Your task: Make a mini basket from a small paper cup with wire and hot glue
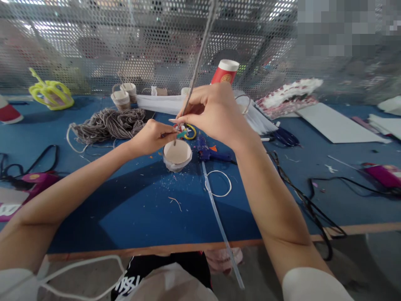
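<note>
In the middle of the head view, a grey cord [200,54] runs down from the top edge into my right hand [214,110], whose thumb and fingers are closed on it. My left hand [153,136] is pinched around the same cord lower down, close to its end. Just below my fingers, a small paper cup [177,155] with a white wrapping stands upright on the table. A teal piece and a yellow ring [191,132] lie partly hidden behind my hands. Beside the cup is a blue glue gun [213,154] with a long clear glue stick [216,213] in it.
A heap of grey yarn [108,125] lies at the left, near two small cups [122,98] and a yellow basket-like piece [52,94]. A red cup [226,72] stands behind my right hand. Black cables [300,200] and a white card [340,122] lie right.
</note>
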The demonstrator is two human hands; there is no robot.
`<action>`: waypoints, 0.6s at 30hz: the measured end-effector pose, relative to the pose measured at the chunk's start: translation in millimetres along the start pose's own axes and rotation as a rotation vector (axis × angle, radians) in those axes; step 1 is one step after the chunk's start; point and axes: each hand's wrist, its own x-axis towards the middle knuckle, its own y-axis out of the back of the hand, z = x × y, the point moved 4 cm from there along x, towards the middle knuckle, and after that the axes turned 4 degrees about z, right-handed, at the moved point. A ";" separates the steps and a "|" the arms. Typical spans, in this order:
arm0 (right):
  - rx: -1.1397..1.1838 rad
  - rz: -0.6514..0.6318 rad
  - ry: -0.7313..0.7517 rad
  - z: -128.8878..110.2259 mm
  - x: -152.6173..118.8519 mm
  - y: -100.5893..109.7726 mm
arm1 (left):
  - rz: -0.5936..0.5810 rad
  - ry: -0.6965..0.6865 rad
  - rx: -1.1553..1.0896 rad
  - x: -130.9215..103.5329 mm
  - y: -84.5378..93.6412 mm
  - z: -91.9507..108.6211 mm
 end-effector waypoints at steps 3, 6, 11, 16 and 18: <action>-0.017 -0.001 -0.016 0.3 0.0 -0.9 | -0.033 0.033 -0.013 0.4 0.8 -1.1; -0.020 -0.003 -0.023 0.2 0.5 -1.6 | -0.032 0.059 -0.015 0.5 0.4 -2.4; -0.025 -0.014 -0.023 0.5 0.6 -1.2 | -0.022 0.083 -0.029 0.0 -1.6 -5.1; -0.038 -0.014 -0.038 1.0 0.5 -1.5 | -0.035 0.096 -0.029 -0.3 -2.6 -5.4; -0.043 -0.015 -0.033 0.9 0.4 -1.9 | -0.027 0.106 -0.024 -0.4 -2.7 -5.3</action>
